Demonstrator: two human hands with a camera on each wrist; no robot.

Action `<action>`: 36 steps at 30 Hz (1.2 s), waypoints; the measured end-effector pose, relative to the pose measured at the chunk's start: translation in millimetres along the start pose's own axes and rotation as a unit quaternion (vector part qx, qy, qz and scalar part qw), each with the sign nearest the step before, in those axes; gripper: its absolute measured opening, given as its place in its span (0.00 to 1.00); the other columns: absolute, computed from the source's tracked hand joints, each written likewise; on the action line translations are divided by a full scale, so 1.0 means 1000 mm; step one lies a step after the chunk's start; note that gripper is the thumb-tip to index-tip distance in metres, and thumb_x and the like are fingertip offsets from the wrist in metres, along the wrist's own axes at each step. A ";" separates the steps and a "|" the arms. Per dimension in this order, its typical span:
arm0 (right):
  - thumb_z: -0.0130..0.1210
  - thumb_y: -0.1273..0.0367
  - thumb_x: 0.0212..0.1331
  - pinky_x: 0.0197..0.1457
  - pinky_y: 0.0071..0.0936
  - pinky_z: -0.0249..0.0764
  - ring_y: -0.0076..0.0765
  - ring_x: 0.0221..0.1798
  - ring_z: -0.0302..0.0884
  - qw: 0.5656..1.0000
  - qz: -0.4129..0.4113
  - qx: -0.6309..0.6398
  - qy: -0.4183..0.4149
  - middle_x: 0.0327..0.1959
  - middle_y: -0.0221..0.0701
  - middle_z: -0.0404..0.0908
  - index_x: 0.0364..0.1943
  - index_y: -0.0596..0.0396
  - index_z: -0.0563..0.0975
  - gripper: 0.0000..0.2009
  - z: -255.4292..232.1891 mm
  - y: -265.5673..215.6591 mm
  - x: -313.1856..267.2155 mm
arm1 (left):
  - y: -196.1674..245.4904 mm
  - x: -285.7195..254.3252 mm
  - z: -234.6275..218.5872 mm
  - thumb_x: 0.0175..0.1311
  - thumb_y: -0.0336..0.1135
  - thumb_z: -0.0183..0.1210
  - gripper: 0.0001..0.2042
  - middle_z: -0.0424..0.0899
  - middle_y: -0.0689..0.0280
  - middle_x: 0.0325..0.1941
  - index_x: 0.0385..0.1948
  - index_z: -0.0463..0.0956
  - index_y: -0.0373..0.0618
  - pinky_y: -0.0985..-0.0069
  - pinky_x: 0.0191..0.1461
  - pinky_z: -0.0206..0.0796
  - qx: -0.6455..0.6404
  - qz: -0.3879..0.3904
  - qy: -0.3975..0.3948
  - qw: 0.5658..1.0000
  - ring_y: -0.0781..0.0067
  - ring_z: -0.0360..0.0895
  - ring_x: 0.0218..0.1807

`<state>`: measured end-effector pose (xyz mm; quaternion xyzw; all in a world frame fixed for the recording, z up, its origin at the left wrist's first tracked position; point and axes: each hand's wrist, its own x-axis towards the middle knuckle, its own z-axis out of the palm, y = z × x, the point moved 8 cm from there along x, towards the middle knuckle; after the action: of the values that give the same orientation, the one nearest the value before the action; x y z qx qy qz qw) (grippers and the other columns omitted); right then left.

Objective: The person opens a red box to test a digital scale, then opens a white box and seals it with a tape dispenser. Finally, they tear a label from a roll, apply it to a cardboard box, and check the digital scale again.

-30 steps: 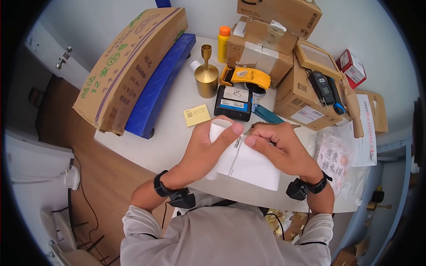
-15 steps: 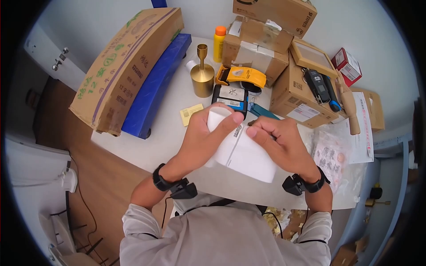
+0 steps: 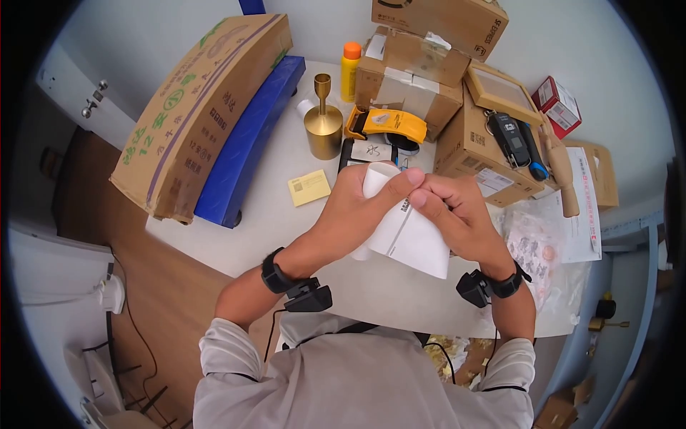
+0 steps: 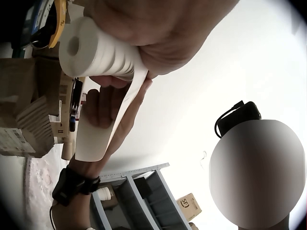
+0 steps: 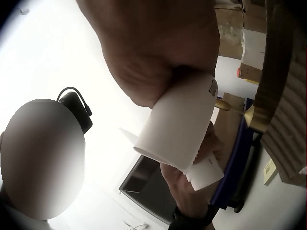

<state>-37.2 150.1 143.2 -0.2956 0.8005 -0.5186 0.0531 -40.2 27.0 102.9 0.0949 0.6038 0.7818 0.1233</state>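
Note:
My left hand (image 3: 357,207) grips a white paper roll (image 4: 79,48), whose hollow core shows at one end in the left wrist view. A loose strip (image 3: 411,243) runs off the roll and hangs down, with small black print near its top. The right hand (image 3: 461,218) pinches this strip near the top, close beside the left thumb. In the right wrist view the strip (image 5: 177,124) curves out below the right hand. Behind the hands, a black printer (image 3: 368,152) with a handwritten label is partly covered by the left hand.
A yellow tape dispenser (image 3: 396,125), a brass-coloured vessel (image 3: 325,132) and a yellow note pad (image 3: 309,188) are beyond the hands. Cardboard boxes (image 3: 407,89) are stacked at the back. A long carton (image 3: 204,114) leans against a blue platform (image 3: 250,143) at left; a plastic bag (image 3: 532,239) lies at right.
The left hand and roll have moved right and slightly away from the body, covering more of the printer. Both hands are closer together, with the thumbs nearly meeting at the strip.

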 end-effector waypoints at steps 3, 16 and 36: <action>0.56 0.63 0.74 0.28 0.23 0.67 0.17 0.25 0.67 0.995 0.020 0.094 0.001 0.22 0.27 0.77 0.34 0.61 0.81 0.14 0.007 0.004 -0.002 | -0.002 -0.006 -0.004 0.73 0.52 0.62 0.20 0.83 0.70 0.28 0.32 0.80 0.41 0.83 0.31 0.69 -0.027 -0.002 0.019 0.999 0.87 0.78 0.30; 0.57 0.63 0.74 0.26 0.21 0.61 0.16 0.24 0.63 0.995 0.045 0.093 -0.015 0.19 0.26 0.74 0.30 0.60 0.80 0.15 0.018 -0.011 -0.014 | 0.007 -0.031 -0.008 0.71 0.45 0.65 0.15 0.83 0.72 0.28 0.32 0.79 0.42 0.84 0.34 0.68 -0.067 0.007 0.030 0.997 0.88 0.76 0.31; 0.64 0.69 0.59 0.33 0.38 0.77 0.46 0.32 0.85 0.871 -0.030 -0.466 -0.152 0.28 0.36 0.83 0.32 0.57 0.75 0.09 0.102 0.038 -0.017 | -0.098 -0.043 -0.087 0.63 0.37 0.70 0.22 0.82 0.55 0.51 0.54 0.71 0.41 0.64 0.62 0.71 0.310 0.069 -0.054 0.947 0.60 0.82 0.53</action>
<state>0.4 88.3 59.8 -0.3849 0.9222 -0.0347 0.0150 -17.3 -42.4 -13.7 0.2115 0.8008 0.5564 0.0661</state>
